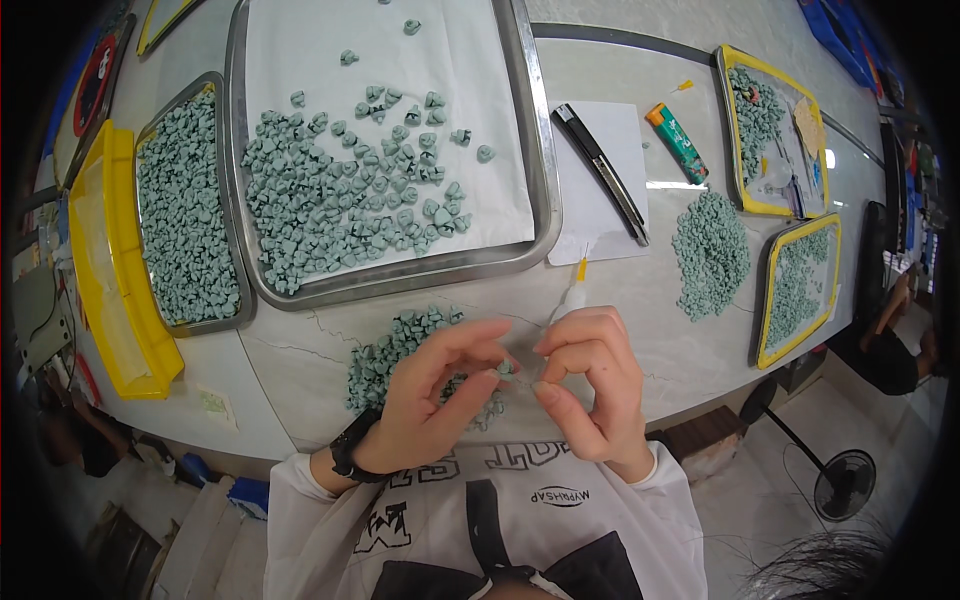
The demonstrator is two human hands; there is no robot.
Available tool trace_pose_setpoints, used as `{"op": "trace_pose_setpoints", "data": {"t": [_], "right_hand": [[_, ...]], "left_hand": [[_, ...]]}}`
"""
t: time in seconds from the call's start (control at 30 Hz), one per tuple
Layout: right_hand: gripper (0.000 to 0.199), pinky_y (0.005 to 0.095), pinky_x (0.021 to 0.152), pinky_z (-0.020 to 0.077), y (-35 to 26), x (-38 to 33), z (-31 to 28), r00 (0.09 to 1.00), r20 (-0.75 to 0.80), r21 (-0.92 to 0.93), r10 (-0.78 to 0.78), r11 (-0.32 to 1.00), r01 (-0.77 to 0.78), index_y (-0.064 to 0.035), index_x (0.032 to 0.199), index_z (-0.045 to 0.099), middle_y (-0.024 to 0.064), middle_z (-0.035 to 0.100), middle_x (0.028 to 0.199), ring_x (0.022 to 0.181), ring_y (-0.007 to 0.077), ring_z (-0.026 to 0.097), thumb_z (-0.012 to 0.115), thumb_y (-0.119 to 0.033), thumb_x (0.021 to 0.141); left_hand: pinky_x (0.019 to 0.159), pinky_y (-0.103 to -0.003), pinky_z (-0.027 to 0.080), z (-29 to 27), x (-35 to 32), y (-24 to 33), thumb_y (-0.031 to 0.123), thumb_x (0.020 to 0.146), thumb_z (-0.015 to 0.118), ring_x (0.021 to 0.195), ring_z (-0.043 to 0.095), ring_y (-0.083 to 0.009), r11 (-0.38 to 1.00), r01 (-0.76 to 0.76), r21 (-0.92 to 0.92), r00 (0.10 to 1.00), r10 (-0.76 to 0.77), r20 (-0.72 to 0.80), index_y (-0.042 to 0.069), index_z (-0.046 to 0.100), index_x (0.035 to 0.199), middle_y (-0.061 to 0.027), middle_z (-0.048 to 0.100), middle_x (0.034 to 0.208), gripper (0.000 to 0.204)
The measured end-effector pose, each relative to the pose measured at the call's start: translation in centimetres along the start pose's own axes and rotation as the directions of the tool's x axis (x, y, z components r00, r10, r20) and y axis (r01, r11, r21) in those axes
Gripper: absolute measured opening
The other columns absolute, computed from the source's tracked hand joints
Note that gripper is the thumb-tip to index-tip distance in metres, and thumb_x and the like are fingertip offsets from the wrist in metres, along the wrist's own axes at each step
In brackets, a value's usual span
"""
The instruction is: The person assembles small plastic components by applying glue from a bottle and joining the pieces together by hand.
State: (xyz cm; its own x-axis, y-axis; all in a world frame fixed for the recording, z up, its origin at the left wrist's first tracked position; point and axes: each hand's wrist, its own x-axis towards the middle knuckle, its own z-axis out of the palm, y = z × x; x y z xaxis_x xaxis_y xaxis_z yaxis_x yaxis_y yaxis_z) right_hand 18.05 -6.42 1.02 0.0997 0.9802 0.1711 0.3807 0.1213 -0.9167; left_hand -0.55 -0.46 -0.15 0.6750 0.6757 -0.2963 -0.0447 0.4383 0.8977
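Note:
Close to the table's near edge, my left hand point(425, 395) pinches a small grey-green moulded piece point(505, 370) between thumb and fingertips. Facing it, my right hand point(600, 385) has thumb and forefinger pressed together just right of that piece; whatever they grip is too small to make out. Under and beyond my left hand lies a pile of similar grey-green pieces point(385, 355), partly covered by the hand. Several clear little pieces point(488, 412) lie between my wrists. A white squeeze bottle with a yellow needle tip point(575, 297) lies beyond my right hand, partly hidden by it.
A large metal tray point(545, 215) on the left holds many grey-green pieces on white paper. Left of it stand a smaller full tray point(240, 310) and a yellow bin point(130, 330). Rightward are a box cutter point(605, 175), a lighter point(678, 145), another pile point(712, 255) and yellow-edged trays point(765, 345).

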Motion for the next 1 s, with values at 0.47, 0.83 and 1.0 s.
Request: {"op": "trace_pose_setpoints", "data": {"t": [0.47, 0.83, 1.0], "right_hand": [[0.011, 0.0320, 0.079, 0.0425, -0.3, -0.4, 1.2, 0.982, 0.044, 0.165, 0.184, 0.968, -0.189, -0.0021, 0.084, 0.056, 0.0131, 0.055, 0.096, 0.086, 0.0240, 0.052, 0.062, -0.005, 0.076], [0.012, 0.0296, 0.073, 0.0436, -0.1, -0.7, 1.4, 0.983, -0.021, 0.145, 0.181, 0.974, -0.176, -0.0019, 0.082, 0.059, 0.0117, 0.057, 0.092, 0.081, 0.0209, 0.054, 0.067, 0.000, 0.073], [0.016, 0.0289, 0.069, 0.0436, -0.1, -0.6, 1.5, 0.988, -0.069, 0.087, 0.140, 0.987, -0.134, -0.0030, 0.081, 0.061, 0.0098, 0.057, 0.088, 0.078, 0.0201, 0.055, 0.071, 0.002, 0.069]], "left_hand": [[0.071, -0.025, 0.050, -0.3, 0.3, 0.8, -0.008, 0.084, 0.058, 0.088, 0.062, -0.0169, 0.923, -0.206, 0.325, 0.979, 0.194, 0.070, -0.002, 0.065, 0.107, -0.0149, 0.062, 0.108, 0.025], [0.075, -0.026, 0.053, -0.3, 0.2, 0.5, -0.011, 0.081, 0.062, 0.094, 0.064, -0.0180, 0.939, -0.195, 0.282, 0.981, 0.189, 0.048, -0.002, 0.065, 0.106, -0.0160, 0.063, 0.110, 0.027], [0.079, -0.028, 0.052, -0.4, 0.4, 0.5, -0.012, 0.079, 0.062, 0.093, 0.065, -0.0205, 0.927, -0.218, 0.305, 0.976, 0.216, 0.040, -0.003, 0.066, 0.105, -0.0174, 0.064, 0.107, 0.028]]}}
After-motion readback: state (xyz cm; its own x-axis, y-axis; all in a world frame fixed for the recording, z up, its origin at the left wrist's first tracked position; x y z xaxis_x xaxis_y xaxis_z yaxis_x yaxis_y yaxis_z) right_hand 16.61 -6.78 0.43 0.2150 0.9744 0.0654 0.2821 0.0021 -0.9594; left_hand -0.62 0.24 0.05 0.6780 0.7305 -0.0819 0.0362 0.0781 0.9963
